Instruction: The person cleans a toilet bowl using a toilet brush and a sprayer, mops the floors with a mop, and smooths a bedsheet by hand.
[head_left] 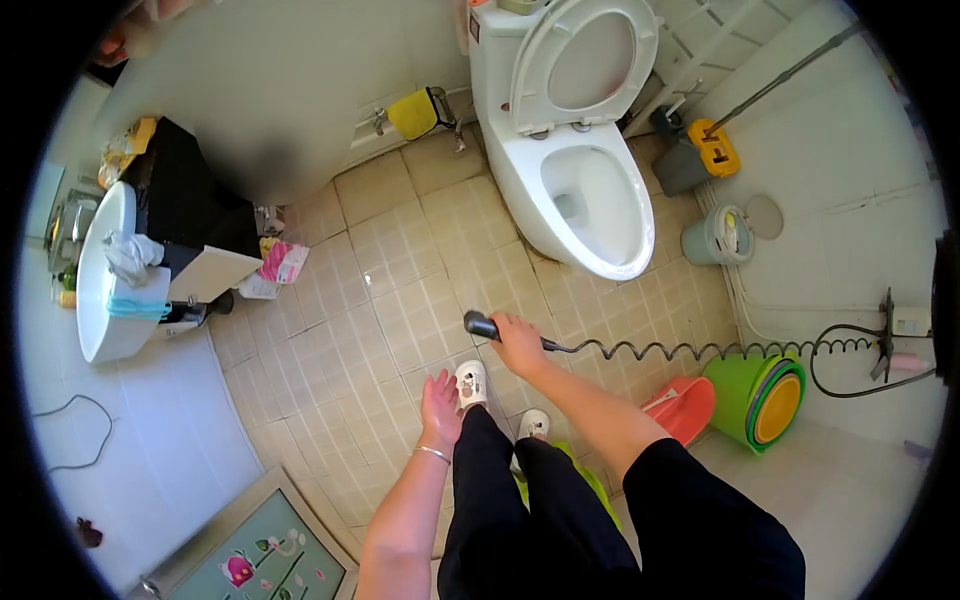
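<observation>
My right hand (pixel 521 344) is closed around a black handheld sprayer (pixel 482 325), whose head points left. From its rear end a coiled black hose (pixel 660 351) stretches across to the fixture on the right wall. Nothing lies in my left hand (pixel 441 405); it is open, with the palm turned up and the fingers apart, close to one of my white shoes (pixel 471 384). Both hands are over the tiled floor (pixel 400 300). Ahead of them stands a white toilet (pixel 600 200) with its lid and seat raised.
At the left is a washbasin (pixel 92 300) with cloths on its edge. Green basins (pixel 732 385) and a red basin (pixel 688 402) stand on the right, below the wall fixture (pixel 886 335). A grey bucket (pixel 706 243) and a yellow-topped mop bucket (pixel 682 165) flank the toilet. Behind is a flower-patterned door (pixel 270 550).
</observation>
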